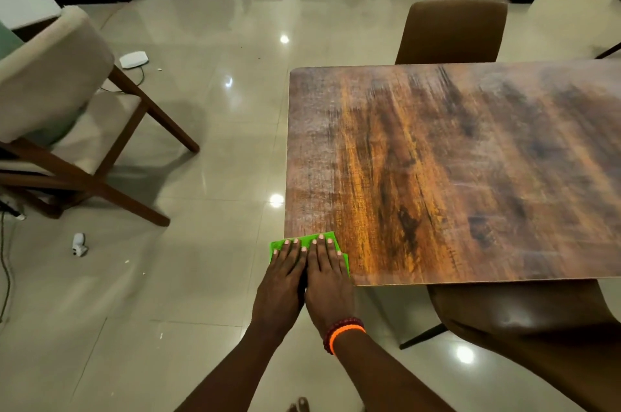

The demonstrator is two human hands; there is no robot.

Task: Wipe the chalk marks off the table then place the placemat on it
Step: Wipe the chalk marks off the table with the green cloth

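Observation:
A bright green cloth (331, 237) lies folded on the near left corner of the wooden table (453, 159), partly over the table's edge. My left hand (285, 274) and my right hand (329, 277) lie side by side on the cloth, fingers straight, pressing it flat. Faint pale smears show on the left part of the tabletop. No placemat is in view.
A brown chair (453, 32) stands at the table's far side and another brown chair (524, 314) at its near side. A beige chair (57, 99) stands on the tiled floor at the left. A white box (133, 59), small white object (79, 244) and cables lie on the floor.

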